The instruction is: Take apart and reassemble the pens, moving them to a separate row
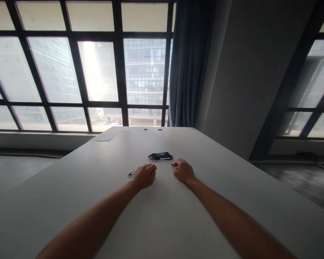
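Several pens (pixel 160 156) lie in a loose bundle on the white table (pixel 162 219), at twelve o'clock from the gap between my hands, lying roughly along a nine-to-three line. At about seven from them, my left hand (pixel 145 175) rests on the table, fingers bent and close together; I cannot tell whether it grips anything. One lone pen (pixel 130 174) sticks out at nine from that hand, its other end hidden. At four from the bundled pens, near their end, my right hand (pixel 183 169) is curled; a small dark bit (pixel 172 165) shows at its fingertips, too small to name, and I cannot tell if I hold it. Two dark discs (pixel 145 129) sit near the table's far edge at twelve, and paper (pixel 106 135) lies at eleven. Beyond stand a window (pixel 97 72) at eleven and a blue curtain (pixel 187 72) toward one.
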The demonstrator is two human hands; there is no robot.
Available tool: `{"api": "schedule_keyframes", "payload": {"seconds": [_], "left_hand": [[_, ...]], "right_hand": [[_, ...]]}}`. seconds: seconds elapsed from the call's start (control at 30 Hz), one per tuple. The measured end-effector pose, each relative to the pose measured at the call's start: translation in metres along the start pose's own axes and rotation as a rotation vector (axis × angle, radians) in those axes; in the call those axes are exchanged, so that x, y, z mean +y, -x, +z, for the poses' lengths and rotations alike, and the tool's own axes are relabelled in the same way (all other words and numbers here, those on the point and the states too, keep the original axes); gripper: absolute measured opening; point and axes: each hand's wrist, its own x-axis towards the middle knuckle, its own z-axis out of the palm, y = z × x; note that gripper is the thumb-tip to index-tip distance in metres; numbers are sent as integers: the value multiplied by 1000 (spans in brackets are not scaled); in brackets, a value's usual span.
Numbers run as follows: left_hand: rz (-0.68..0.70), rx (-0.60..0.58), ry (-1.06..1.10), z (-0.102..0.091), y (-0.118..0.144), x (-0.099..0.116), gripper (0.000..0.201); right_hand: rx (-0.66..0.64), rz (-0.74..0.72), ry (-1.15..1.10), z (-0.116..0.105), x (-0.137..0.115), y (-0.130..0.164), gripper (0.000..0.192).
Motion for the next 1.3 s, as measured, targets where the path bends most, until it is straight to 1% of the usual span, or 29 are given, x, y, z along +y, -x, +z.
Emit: {"api": "schedule_keyframes", "payload": {"seconds": [0.17,0.3,0.4,0.53,0.63,0.77,0.87,0.97,1.13,1.3], "left_hand": [[-61,8,2,-1,0,3,25],[-84,12,-14,-1,-1,6,21],[-62,9,-24,-2,-1,6,20],[16,13,-6,-3,-1,6,21],[49,18,-5,-3,0,4,22],[59,25,12,-1,1,2,26],[35,33,19,0,0,1,27],[19,33,14,-1,0,1,27],[43,13,16,-4,0,2,32],[56,8,8,-3,0,1,34]], "right_hand": [[-18,-73,24,2,-8,-2,13],[23,-140,65,7,-23,-4,14],[50,-167,116,10,-30,-5,16],[42,-135,151,10,-30,-7,18],[32,-123,160,10,-28,-7,20],[56,-100,139,9,-28,-5,20],[80,-109,81,7,-26,0,21],[46,-158,51,3,-26,5,25],[24,-248,-21,0,-33,9,26],[4,-457,-132,-1,-45,17,24]]}}
